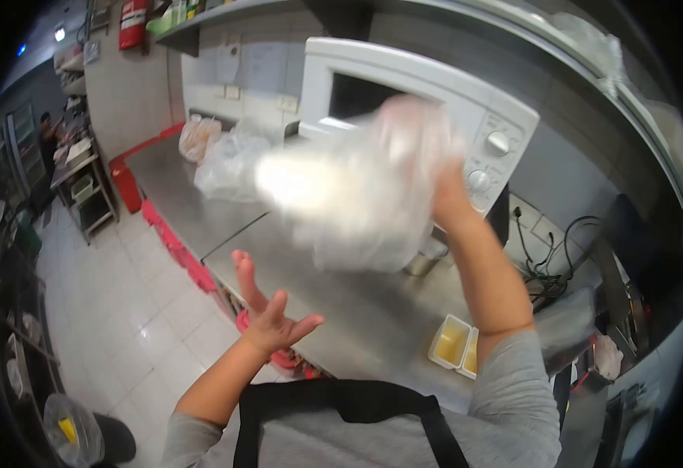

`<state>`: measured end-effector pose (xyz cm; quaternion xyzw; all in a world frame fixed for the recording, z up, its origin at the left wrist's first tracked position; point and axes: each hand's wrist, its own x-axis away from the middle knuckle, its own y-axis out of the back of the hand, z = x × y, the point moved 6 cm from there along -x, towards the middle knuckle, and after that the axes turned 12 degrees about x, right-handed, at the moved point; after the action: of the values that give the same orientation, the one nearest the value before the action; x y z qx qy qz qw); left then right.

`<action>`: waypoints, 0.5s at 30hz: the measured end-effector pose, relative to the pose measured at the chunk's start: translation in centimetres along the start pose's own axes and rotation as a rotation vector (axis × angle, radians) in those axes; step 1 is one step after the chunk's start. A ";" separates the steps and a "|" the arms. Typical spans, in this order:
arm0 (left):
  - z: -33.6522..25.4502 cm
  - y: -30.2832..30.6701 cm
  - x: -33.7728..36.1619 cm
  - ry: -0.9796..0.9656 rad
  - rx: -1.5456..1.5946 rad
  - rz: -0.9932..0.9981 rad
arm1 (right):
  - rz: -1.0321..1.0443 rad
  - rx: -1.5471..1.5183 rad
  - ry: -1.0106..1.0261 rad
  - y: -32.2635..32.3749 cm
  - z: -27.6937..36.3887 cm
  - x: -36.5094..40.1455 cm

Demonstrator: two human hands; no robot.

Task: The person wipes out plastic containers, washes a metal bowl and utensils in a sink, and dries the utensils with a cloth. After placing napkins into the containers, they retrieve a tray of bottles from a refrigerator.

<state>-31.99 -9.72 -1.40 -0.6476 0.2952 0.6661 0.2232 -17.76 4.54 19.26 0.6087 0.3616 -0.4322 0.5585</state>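
A clear plastic bag (349, 203) with something white inside is held up over the steel counter, smeared by motion. My right hand (418, 129) grips it near the top, in front of the white microwave (466, 101); the bag's film partly covers the blurred fingers. What the white contents are, I cannot make out. Lower and to the left, my left hand (274, 321) is held in the air with its fingers spread. It holds nothing and is apart from the bag, over the counter's front edge.
More plastic bags (236, 160) lie on the steel counter (279, 257) at the back left. White containers with yellow contents (451, 342) stand near my right forearm. Black cables (548, 265) hang at right. A lined bin (72, 429) stands on the floor, lower left.
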 end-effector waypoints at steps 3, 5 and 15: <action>0.5 1.7 -1.0 0.031 -0.100 0.004 | -0.334 0.813 0.460 5.1 -4.3 -9.7; 0.8 2.5 0.0 0.084 -0.143 0.014 | -0.361 0.976 0.384 7.4 -5.0 -14.2; 0.3 12.9 7.5 0.461 -0.403 -0.014 | -0.060 1.311 -0.027 3.0 -8.6 -19.3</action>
<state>-41.50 -19.52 -7.51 -0.8150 0.1954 0.5451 0.0217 -21.04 13.59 38.36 0.8070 0.0331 -0.5861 0.0641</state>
